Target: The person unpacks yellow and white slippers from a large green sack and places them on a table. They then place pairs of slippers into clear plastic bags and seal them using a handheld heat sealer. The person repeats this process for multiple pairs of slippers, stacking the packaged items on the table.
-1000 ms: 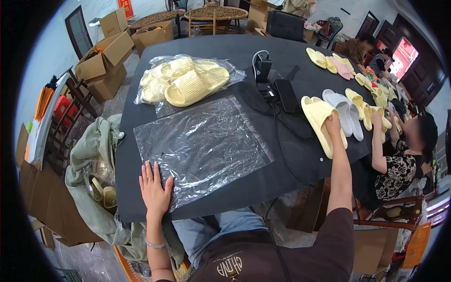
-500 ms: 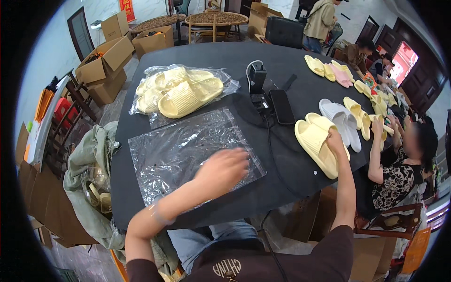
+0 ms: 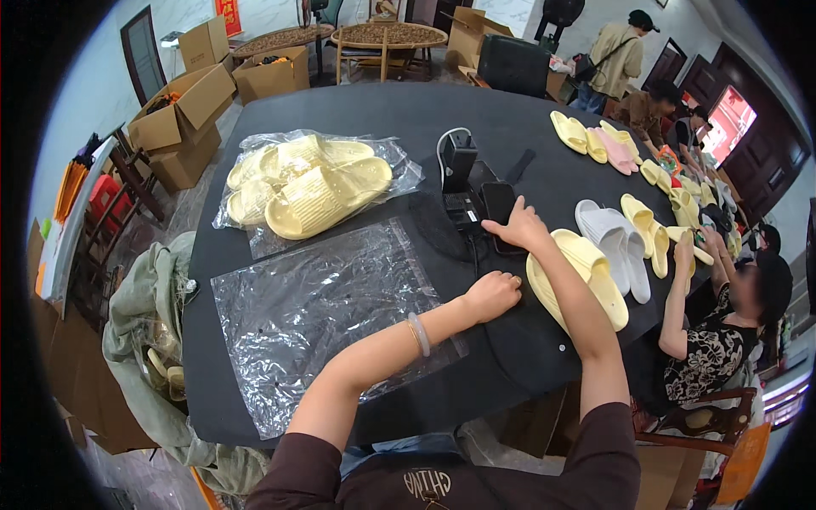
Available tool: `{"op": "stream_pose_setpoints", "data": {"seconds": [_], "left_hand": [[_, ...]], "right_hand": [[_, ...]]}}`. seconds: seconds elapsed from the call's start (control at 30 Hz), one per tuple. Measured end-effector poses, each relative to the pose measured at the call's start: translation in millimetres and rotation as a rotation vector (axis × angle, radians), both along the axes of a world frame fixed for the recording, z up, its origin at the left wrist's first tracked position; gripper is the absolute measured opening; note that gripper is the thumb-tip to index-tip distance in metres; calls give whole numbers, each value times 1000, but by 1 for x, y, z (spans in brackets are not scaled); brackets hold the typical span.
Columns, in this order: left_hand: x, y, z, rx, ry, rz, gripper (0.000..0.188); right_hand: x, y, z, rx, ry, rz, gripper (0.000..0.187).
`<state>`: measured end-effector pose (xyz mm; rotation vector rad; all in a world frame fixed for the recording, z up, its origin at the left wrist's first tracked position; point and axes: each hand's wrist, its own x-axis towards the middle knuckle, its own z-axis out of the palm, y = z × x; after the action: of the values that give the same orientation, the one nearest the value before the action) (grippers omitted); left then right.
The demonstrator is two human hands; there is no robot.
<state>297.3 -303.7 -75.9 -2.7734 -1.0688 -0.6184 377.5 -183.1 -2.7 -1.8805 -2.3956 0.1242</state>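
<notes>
My right hand (image 3: 520,229) is on the black smartphone (image 3: 497,201), with thumb and fingers at its two sides. My left hand (image 3: 495,296) is curled closed over the table, just left of a pair of pale yellow slippers (image 3: 554,285); its fingertips are hidden and nothing shows in it. The right forearm passes over those slippers and covers part of them. In front of my left arm a clear plastic bag (image 3: 314,314) lies flat. Beyond it, more yellow slippers (image 3: 331,191) rest in clear wrapping.
A black charger (image 3: 459,157) with a cable stands beside the phone. White slippers (image 3: 612,246) and several yellow pairs line the table's right side. A person in a patterned top (image 3: 710,365) sits at the right. A green sack (image 3: 144,340) hangs at the left; cardboard boxes (image 3: 178,127) stand behind.
My right hand has let go of the yellow slippers and moved left to the phone. My left hand has moved right, off the plastic bag, toward the slippers. The view has shifted slightly.
</notes>
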Motion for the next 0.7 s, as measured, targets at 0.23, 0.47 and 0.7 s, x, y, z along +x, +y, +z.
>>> {"op": "stream_pose_setpoints", "data": {"seconds": [0.23, 0.47, 0.7], "left_hand": [[-7, 8, -2, -15, -172, 36, 17], [-36, 45, 15, -14, -716, 252, 18], [-56, 68, 35, -903, -1647, 540, 23]], "right_hand": [[-13, 19, -20, -140, 68, -87, 119], [12, 38, 28, -406, 890, -120, 117], [25, 13, 89, -275, 1071, -52, 105]]}}
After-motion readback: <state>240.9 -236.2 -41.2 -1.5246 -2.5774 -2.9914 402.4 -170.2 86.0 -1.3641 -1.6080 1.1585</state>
